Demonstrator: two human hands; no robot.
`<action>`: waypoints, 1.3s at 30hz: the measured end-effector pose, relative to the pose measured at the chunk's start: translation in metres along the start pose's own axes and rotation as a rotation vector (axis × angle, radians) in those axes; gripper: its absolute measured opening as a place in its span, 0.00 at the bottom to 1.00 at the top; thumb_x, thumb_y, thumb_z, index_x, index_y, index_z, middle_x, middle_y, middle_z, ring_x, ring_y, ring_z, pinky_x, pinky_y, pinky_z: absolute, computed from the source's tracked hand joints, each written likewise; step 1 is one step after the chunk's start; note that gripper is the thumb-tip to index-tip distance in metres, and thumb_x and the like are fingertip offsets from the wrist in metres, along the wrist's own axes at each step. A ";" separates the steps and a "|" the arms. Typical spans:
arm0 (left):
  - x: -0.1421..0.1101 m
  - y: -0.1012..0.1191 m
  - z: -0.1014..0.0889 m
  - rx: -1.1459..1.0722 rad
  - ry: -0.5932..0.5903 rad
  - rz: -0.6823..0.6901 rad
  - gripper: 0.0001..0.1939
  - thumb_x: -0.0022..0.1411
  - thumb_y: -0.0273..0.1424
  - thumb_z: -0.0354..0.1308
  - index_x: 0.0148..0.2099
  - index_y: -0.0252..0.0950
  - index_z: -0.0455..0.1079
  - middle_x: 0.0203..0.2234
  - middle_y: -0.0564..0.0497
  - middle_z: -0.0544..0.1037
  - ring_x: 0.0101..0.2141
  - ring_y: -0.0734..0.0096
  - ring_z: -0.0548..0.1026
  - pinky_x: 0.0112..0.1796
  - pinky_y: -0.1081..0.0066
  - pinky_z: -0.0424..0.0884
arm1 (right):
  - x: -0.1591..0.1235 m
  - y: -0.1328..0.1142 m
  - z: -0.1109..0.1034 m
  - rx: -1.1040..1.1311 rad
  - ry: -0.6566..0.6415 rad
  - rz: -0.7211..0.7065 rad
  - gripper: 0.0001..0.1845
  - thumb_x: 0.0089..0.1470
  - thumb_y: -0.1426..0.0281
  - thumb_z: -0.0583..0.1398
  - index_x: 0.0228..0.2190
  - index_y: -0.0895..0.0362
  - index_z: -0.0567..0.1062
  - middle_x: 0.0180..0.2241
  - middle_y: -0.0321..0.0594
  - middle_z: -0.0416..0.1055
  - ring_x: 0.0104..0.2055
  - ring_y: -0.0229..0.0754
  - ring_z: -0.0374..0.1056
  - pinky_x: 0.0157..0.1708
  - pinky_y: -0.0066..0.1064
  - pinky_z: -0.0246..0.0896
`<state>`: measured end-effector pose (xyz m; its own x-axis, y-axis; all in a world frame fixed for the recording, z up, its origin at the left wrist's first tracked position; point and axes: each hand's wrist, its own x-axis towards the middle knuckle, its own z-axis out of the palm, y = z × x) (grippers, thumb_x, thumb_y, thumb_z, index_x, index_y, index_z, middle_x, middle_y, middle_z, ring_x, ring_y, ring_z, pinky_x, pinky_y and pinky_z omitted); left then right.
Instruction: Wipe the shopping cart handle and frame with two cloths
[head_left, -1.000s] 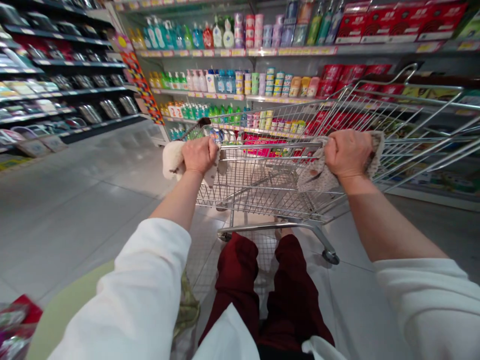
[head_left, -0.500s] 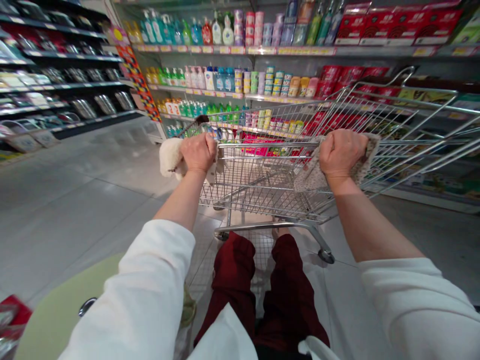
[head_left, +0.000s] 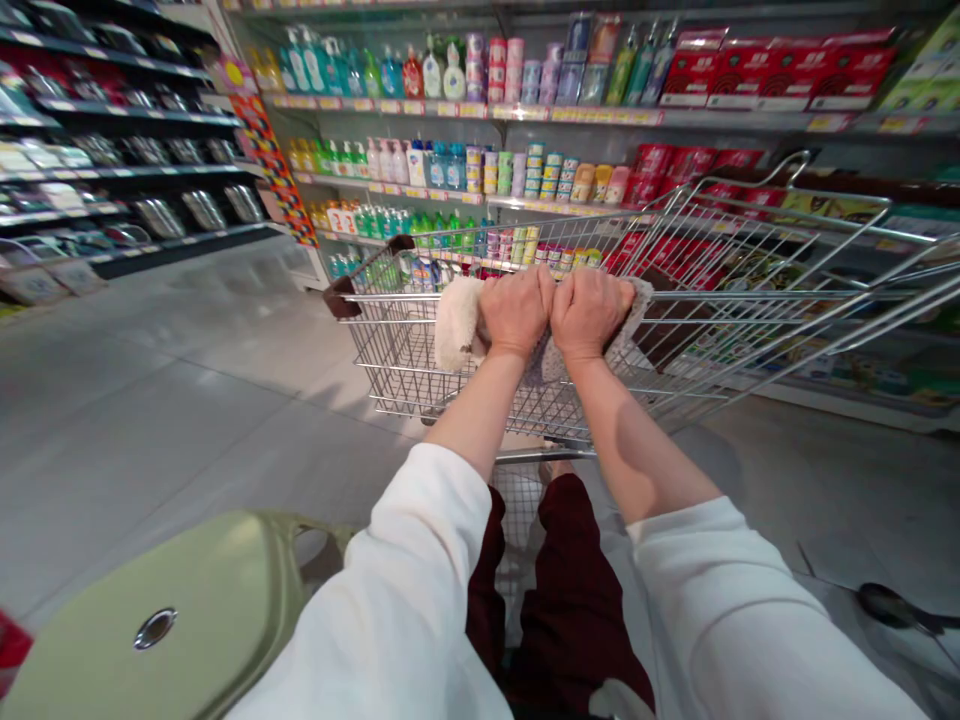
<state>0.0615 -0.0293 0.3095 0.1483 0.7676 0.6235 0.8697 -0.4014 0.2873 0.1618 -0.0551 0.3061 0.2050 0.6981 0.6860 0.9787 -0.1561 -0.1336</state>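
Observation:
In front of me stands a metal wire shopping cart point(head_left: 397, 375), its push bar running across at arm's length. My left hand point(head_left: 517, 310) is closed around a cream fluffy cloth point(head_left: 456, 325), which wraps the bar. Right beside it, my right hand point(head_left: 589, 310) grips a grey-beige knitted cloth point(head_left: 636, 312) on the same bar. The hands nearly touch near the middle of the bar. Both cloths hang partly below the bar, and the bar is hidden under my fingers. A dark brown corner piece point(head_left: 341, 298) caps the bar's left end.
A pale green stool point(head_left: 217, 590) with a metal-ringed hole stands at lower left. Behind the cart, shelves point(head_left: 435, 108) hold bottles, tubs and red boxes. Metal pots point(head_left: 161, 215) line the left shelves. A dark round object point(head_left: 885, 605) lies at the right on the tiled floor.
Both hands have slid inward along the bar with their cloths, the left one moving right and the right one moving left, until side by side. More of the stool shows.

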 end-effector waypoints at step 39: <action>-0.006 -0.200 -0.039 0.230 0.185 -0.069 0.23 0.73 0.38 0.40 0.28 0.39 0.67 0.28 0.42 0.77 0.36 0.60 0.75 0.39 0.57 0.61 | 0.013 0.129 0.008 0.077 0.242 -0.186 0.13 0.62 0.64 0.49 0.36 0.53 0.72 0.36 0.48 0.70 0.44 0.53 0.65 0.49 0.50 0.51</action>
<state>-0.1318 0.0274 0.2764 0.0157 0.6767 0.7361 0.9617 -0.2117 0.1740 0.2904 -0.0607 0.2921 0.0217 0.5216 0.8529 0.9991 0.0190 -0.0371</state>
